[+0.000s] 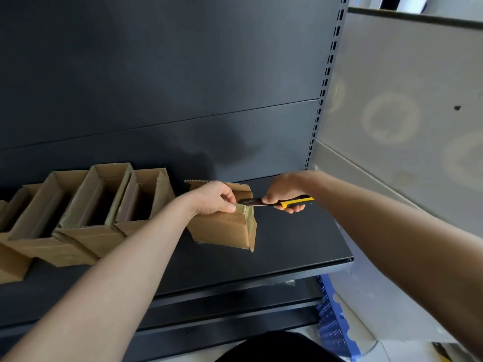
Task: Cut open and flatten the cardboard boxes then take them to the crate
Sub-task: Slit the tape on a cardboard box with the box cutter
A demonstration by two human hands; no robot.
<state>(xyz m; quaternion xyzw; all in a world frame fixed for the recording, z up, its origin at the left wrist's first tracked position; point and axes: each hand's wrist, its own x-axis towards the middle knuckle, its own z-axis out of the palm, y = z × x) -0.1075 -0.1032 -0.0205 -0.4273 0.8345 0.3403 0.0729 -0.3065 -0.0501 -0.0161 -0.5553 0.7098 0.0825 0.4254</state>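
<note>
A row of open cardboard boxes (99, 205) is standing at the left of the shelf (287, 246), mouths up and leaning against one another. Pushed to that side, they are likely waiting their turn, which leaves bare shelf for the cutting.

Right of them, apart from the row, the box (224, 228) now being worked is sitting near the middle of the shelf. The left hand (213, 198) is gripping its top edge, with the fingers curled over the rim and the thumb pressing the near face just beside a taped corner. This is probably bracing the cardboard so it does not slide or fold under the blade.

The right hand (283, 195) is closing around the yellow and black handle of a utility knife (277, 202). It is holding the knife roughly level, with the blade pointing left and meeting that taped corner near the thumb. The cut seems to be starting at the seam, and the closeness of blade to thumb is a risk.

The shelf is dark metal, backed by a dark panel (183, 74) and ending at a slotted upright (326, 74). A pale grey wall (405, 87) is rising to the right. Below the shelf's right end, a blue crate (332, 317) is showing in part, well apart from the box and probably where the flattened boxes are going.
</note>
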